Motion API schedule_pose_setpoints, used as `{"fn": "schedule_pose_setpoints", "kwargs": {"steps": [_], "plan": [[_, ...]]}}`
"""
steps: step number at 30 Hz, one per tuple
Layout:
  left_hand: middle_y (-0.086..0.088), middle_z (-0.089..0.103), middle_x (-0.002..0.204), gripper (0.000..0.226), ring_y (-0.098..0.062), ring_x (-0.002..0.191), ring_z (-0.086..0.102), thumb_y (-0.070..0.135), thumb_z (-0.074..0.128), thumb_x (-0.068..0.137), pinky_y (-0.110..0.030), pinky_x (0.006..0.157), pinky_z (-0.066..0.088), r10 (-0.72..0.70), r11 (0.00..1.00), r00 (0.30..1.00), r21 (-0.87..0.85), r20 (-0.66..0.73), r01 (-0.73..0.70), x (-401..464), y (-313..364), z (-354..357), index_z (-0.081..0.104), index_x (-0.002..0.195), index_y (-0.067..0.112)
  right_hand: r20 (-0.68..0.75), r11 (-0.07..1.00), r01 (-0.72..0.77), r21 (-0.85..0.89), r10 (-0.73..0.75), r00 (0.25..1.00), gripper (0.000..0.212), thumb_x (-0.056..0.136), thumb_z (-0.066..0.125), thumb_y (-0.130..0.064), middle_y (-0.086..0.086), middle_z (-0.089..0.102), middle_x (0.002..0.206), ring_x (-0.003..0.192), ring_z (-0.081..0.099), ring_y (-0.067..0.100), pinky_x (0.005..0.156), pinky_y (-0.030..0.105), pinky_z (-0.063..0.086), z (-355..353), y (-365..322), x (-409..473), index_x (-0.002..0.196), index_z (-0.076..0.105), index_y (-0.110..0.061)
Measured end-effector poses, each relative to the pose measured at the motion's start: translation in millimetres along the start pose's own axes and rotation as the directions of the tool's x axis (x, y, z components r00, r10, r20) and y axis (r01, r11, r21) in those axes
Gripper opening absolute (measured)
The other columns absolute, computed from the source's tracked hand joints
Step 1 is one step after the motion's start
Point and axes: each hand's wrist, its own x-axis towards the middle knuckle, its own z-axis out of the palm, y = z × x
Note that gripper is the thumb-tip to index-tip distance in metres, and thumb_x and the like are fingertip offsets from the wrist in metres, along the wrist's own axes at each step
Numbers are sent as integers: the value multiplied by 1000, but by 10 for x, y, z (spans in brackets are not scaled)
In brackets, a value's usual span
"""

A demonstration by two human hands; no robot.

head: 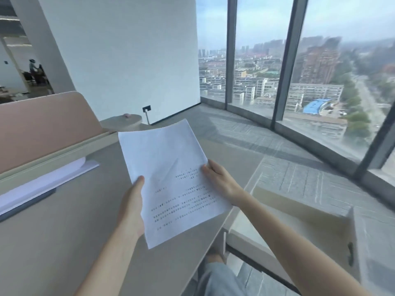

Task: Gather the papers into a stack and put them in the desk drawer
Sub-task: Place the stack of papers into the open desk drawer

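Both hands' fingers grasp the papers (168, 178) above the table (64, 242): left hand (131, 208) at their left edge; right hand (220, 180) at their right.

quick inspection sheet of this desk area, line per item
surface: beige desk, mostly bare near the hands
job's things: papers held above the desk, printed side up; open drawer to the right, looks empty
clutter: second paper pile by the pink divider; small pink object on the round table
grippers: left hand and right hand each grip a side edge of the sheets
cables: one cord below the wall socket
surroundings: floor-to-ceiling windows over a city
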Motion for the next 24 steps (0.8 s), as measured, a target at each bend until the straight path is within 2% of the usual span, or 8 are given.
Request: {"fn": "schedule_pose_setpoints", "kwargs": {"steps": [4,6,8,11,13,16,19,24], "plan": [[7,68,108,14,-20,99,64,45,58,94,-38,80,51,-13,999,996,48,91,9,-59,-299,686,64,99,33,-73,999,-49,-18,48,996,27,104,45,-36,-4,39,82,76,42,11,72,31,37,-695,322,-155,85,40,-19],[4,69,101,12,-19,89,66,40,54,97,-36,72,53,-7,997,990,79,142,-4,-140,-427,1019,63,94,34,-106,998,-57,-24,54,993,26,107,44,-31,-3,40,82,73,42,8,68,24,38,-999,462,-290,86,40,-16],[1,70,104,14,-21,89,67,38,52,99,-37,73,55,2,994,984,110,180,-23,-227,-564,1304,64,99,30,-160,995,-90,-47,82,984,25,107,45,-28,1,37,83,73,40,9,66,25,36,-1273,603,-427,86,38,-16],[-4,69,116,28,-27,102,67,38,51,99,-44,86,55,-9,991,973,134,231,-23,-344,-809,1672,63,117,21,-209,985,-154,-83,134,969,25,103,48,-29,2,41,86,78,42,13,70,35,38,-1665,811,-614,86,43,-11],[-4,69,116,31,-25,101,67,37,50,100,-40,81,55,-28,989,962,146,271,-12,-435,-954,1864,60,123,19,-223,974,-210,-82,187,957,20,103,49,-22,4,46,86,79,47,15,71,36,39,-1891,940,-721,87,47,-10],[-3,71,109,23,-20,93,68,33,51,100,-31,69,51,-103,984,931,174,351,43,-586,-1182,2138,62,114,19,-300,929,-349,-126,299,906,25,102,48,-14,1,52,80,78,51,20,67,32,39,-2231,1135,-853,78,50,-16],[-2,73,103,11,-21,89,67,29,55,95,-34,75,49,-143,967,903,253,405,40,-674,-1399,2299,65,99,25,-339,894,-422,-149,355,871,33,103,48,-13,-4,48,75,72,48,19,65,31,36,-2445,1294,-958,71,47,-21],[-10,67,90,16,-24,79,61,14,51,93,-35,69,53,-225,941,866,332,447,73,-673,-1591,2436,66,89,10,-365,840,-507,-195,417,832,22,104,45,-18,-2,57,85,82,56,21,71,34,41,-2676,1502,-1124,88,59,-13]]}}
